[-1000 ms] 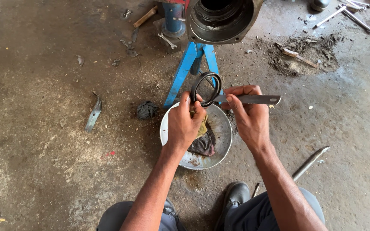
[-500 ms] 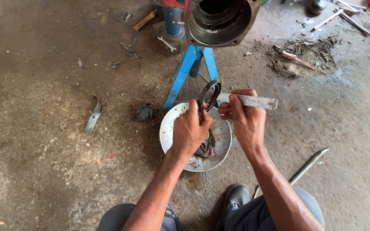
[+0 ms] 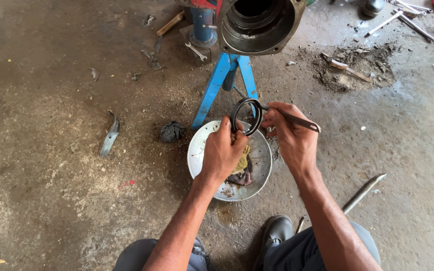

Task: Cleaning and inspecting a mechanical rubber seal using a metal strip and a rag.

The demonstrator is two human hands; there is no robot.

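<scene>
Since the earlier frames both hands have shifted slightly, the black ring [image 3: 246,116] turning more edge-on above the metal bowl [image 3: 202,150]. Left hand [image 3: 223,153] fingers are clamped on the ring's lower edge with a yellowish rag [image 3: 242,160]; right hand [image 3: 291,134] is closed round a flat metal tool [image 3: 297,120], whose tip seems to meet the ring, though this is hard to see. Risk: an oily rag grip could let the ring slip into the bowl or onto the gritty floor [image 3: 51,175], or the tool could skid toward the left fingers.

blue stand [image 3: 216,88], dark rag [image 3: 171,131], wrenches [image 3: 400,16]
</scene>
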